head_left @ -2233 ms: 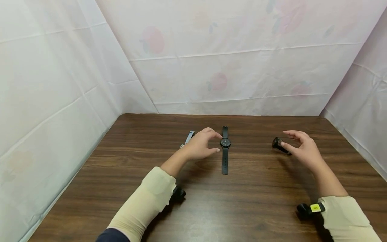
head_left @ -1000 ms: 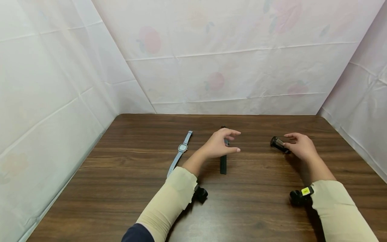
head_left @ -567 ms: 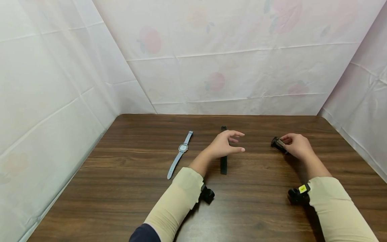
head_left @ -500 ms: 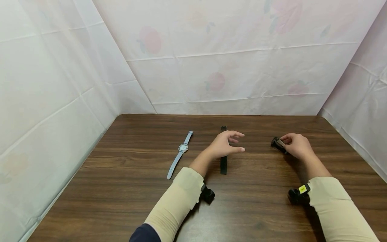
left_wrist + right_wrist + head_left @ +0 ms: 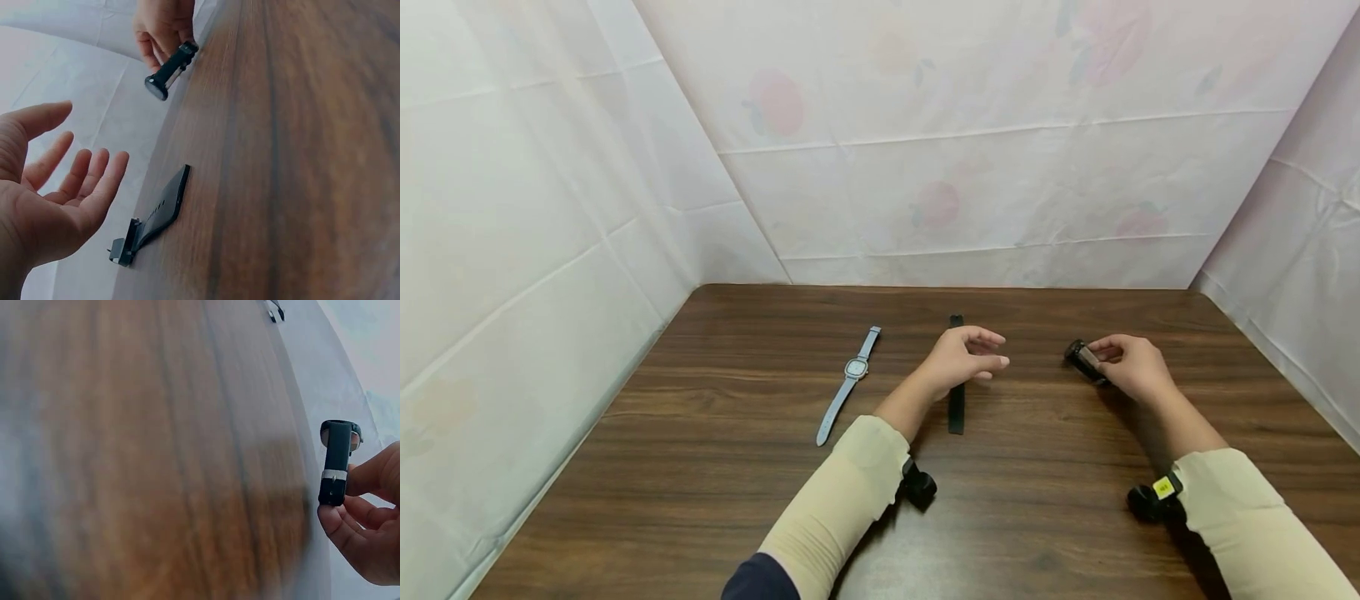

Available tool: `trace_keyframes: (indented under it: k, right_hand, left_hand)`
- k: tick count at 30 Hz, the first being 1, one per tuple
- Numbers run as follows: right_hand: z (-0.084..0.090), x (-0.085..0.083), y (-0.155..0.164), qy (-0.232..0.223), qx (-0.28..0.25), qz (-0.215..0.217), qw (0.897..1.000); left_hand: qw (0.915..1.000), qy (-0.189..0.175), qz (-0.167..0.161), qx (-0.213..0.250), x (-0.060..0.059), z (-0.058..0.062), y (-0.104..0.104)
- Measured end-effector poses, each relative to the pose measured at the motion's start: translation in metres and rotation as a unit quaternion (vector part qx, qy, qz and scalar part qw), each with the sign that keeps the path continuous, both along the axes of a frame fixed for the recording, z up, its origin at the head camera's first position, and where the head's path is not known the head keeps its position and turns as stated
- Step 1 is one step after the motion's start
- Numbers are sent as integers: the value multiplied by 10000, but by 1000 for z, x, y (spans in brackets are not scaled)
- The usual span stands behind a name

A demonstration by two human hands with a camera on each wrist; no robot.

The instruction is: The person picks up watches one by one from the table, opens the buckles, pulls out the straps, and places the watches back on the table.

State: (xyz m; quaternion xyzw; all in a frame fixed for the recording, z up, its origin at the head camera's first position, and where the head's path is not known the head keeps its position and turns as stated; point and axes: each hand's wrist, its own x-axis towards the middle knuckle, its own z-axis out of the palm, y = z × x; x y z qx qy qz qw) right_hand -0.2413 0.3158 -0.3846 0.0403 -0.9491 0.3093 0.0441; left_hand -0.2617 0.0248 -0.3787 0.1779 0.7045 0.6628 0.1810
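My right hand (image 5: 1137, 368) pinches a black wristwatch (image 5: 1082, 362), its strap buckled into a loop. In the right wrist view, the thumb and fingers grip the strap (image 5: 338, 450) near its buckle, with the round case at the far end. My left hand (image 5: 958, 360) hovers with relaxed, slightly bent fingers and holds nothing. Beneath it a second black watch (image 5: 956, 410) lies flat with its strap undone; the hand hides its dial in the head view. Farther left lies a light blue watch (image 5: 856, 368), strap spread out, dial up.
The three watches share a brown wood-grain table (image 5: 1030, 500). Pale fruit-print cloth (image 5: 880, 192) hangs behind it and on both sides. Small black cameras sit on both wrists.
My left hand has moved right, from beside the light blue watch to over the flat black watch, uncovering the blue one. My right fingers have closed on the looped watch, which has shifted slightly left.
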Motion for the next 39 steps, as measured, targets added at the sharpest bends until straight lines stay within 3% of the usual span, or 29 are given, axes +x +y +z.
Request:
trace_keyframes:
  k: [5,16,25,33,39]
  right_hand:
    - [3,4,-11,-105,-353,32,9993]
    - [10,11,-33,-178,-571,236,9979]
    - [10,14,-46,-51,-671,472,9966]
    - [11,19,-57,-100,-815,779,9936]
    - [12,23,-62,-39,-844,911,9923]
  left_hand:
    - [9984,-437,260,261,-1,0,6]
    - [9918,-1072,254,639,0,-1,13]
    - [9784,-1919,231,735,-1,-2,17]
    - [9730,-2176,28,773,2,-2,25]
    - [9726,-2148,272,849,6,-4,30]
